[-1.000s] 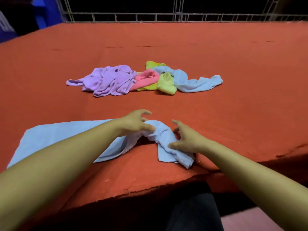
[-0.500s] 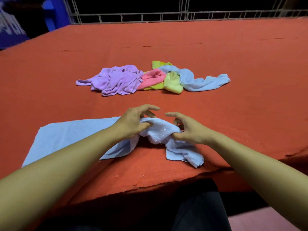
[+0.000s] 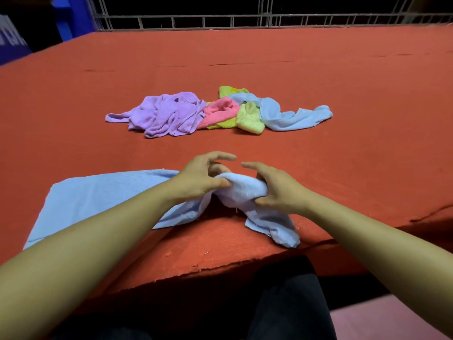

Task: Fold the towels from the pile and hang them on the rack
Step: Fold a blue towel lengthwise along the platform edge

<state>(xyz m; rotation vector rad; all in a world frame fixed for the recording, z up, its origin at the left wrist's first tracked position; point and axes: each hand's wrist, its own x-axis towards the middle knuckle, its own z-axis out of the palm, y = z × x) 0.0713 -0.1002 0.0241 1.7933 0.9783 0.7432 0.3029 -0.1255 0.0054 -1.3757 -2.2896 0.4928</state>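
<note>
Task at an early stage: left hand and right hand both pinch the bunched end of a light blue terry towel near the red table's front edge, fold unfinished; crumpled multicoloured towel pile mid-table untouched, nothing visibly hung.

Broad table covered in rust-red felt, frayed and torn along the near edge. Metal railing of grey bars along the far edge, darkness behind. Blue panel at far left. Pale pink floor at near right. Dim, warm light.
</note>
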